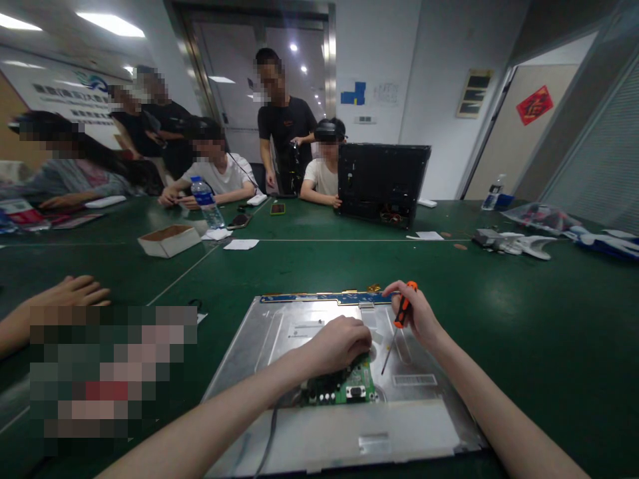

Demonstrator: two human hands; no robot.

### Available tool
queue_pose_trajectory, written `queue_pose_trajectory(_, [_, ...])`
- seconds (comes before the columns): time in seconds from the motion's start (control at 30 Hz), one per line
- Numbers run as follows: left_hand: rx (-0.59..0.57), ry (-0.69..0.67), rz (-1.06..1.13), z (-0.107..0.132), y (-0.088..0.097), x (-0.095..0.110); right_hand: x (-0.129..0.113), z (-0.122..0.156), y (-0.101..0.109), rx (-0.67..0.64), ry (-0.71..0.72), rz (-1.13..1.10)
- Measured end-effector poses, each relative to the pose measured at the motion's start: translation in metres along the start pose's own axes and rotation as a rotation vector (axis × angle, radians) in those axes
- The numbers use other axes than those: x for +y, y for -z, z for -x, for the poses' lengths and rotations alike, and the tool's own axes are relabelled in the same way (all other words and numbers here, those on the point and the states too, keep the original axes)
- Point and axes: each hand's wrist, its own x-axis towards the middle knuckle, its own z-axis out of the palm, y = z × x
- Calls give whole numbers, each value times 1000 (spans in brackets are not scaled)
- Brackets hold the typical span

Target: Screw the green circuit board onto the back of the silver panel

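Observation:
A flat metal display panel (pixel 417 416) lies on the table in front of me, with a green circuit board (pixel 342 391) on its middle. A blue board strip (pixel 304 299) runs along the panel's far edge. Over the circuit board's upper part, my left hand (pixel 342 342) is bent with its fingers curled together; the fingertips and whatever they pinch are hidden. My right hand (pixel 417 316) grips a screwdriver (pixel 405 306) with an orange and black handle. Its thin shaft slants down and left, the tip over the panel right of the circuit board. A dark cable crosses the panel's near left part.
Beside me on the left, another person's hand (pixel 74 293) rests on the green table (pixel 524 332). Farther off stand a white box (pixel 170 241), a water bottle (pixel 207 203) and an upright black monitor (pixel 382 186) held by a seated person. White gloves (pixel 519 243) lie at right.

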Motion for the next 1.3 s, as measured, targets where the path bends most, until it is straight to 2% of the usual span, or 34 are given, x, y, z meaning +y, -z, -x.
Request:
queue_pose_trajectory(0.27, [-8, -24, -35, 1, 1, 2, 0, 1, -1, -2, 4, -4])
queue_pose_trajectory(0.5, [-28, -62, 32, 4, 8, 1, -4, 2, -2, 4, 8, -23])
queue_pose_trajectory(0.77, [-15, -12, 129, 2, 3, -5, -10, 2, -4, 75, 16, -158])
queue_pose_trajectory(1.0, [-22, 14, 211, 3, 6, -4, -10, -3, 0, 160, 27, -288])
queue_pose_trajectory(1.3, [-19, 50, 255, 2, 3, -5, -10, 0, -7, 162, 54, -215])
